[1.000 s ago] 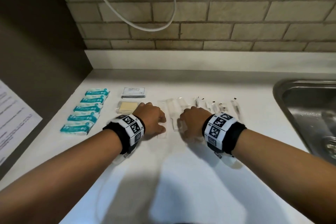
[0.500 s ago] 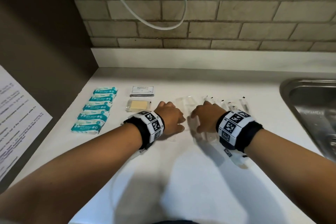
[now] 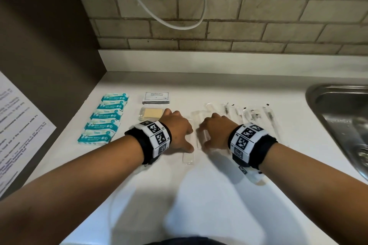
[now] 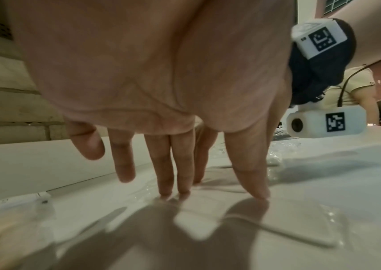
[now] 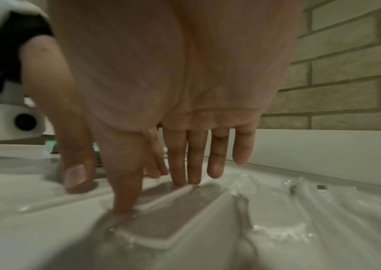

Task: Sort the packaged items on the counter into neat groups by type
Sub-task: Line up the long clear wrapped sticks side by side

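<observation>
Several teal wipe packets lie in a column at the counter's left. Beside them are a white shampoo sachet and a wrapped yellow soap bar. Clear-wrapped white flat items lie mid-counter. My left hand presses straight fingertips on one of them. My right hand presses straight fingers on another clear-wrapped white piece. Clear packets with thin black-tipped items fan out to the right.
A steel sink is sunk into the counter at the right. A printed sheet hangs on the dark panel at left. A white cable loops down the brick wall behind. Bare white counter extends toward me.
Both hands stay on the clear-wrapped items mid-counter and have slid slightly toward each other. The head view has shifted a little to the left.
</observation>
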{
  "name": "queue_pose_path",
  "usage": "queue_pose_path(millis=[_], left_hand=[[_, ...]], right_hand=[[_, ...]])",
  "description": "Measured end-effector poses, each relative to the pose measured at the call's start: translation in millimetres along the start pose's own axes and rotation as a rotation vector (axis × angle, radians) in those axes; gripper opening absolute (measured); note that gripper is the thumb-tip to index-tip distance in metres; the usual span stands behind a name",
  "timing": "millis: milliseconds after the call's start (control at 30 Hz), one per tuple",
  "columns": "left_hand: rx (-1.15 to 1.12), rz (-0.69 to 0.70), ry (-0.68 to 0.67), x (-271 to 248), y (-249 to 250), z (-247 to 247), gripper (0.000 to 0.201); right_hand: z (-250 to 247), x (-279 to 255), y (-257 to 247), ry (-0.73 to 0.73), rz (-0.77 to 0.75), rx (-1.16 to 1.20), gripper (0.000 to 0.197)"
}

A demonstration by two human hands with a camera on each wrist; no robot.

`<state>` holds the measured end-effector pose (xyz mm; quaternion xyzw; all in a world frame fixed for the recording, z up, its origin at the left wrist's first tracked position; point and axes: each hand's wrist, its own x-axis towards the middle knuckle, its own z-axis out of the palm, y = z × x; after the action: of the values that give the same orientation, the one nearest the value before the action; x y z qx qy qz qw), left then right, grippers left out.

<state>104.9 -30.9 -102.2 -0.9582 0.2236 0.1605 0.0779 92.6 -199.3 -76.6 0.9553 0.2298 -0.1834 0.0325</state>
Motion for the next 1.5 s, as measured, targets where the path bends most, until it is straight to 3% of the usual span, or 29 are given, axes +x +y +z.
queue_pose_path(millis=[233,400,500,867,1100,1500], left_hand=[[0.035,-0.045,0.008,-1.8,-14.5,-9.6,0.051],[0.045,-0.043,0.002,-6.0,-19.4,-7.2,0.049],[0.04,-0.049,0.032,-10.6,-19.7,-2.1,0.048],[0.019,-0.057,0.042,-16.8,-23.7,-3.1,0.046],[0.039,-0.072,0.012,-18.2,-24.7,-4.8,0.047],[0.005,-0.109,0.004,-19.2,-23.2,-4.9,0.047]], right_hand=[[1.8,2.2,-11.1,0.017,-0.053,0.046,0.049],[0.1,7.4,-10.0,0.055,-0.036,0.001,0.061],[0.8,11.5,-12.7,-0.002,-0.039,-0.019,0.047],[1.8,21.4,-13.2,0.024,-0.038,0.065,0.019],[2.6,24.4,-14.2,0.016,-0.032,0.087,0.03],[3.3,24.9,-15.7,0.007,-0.026,0.095,0.022]])
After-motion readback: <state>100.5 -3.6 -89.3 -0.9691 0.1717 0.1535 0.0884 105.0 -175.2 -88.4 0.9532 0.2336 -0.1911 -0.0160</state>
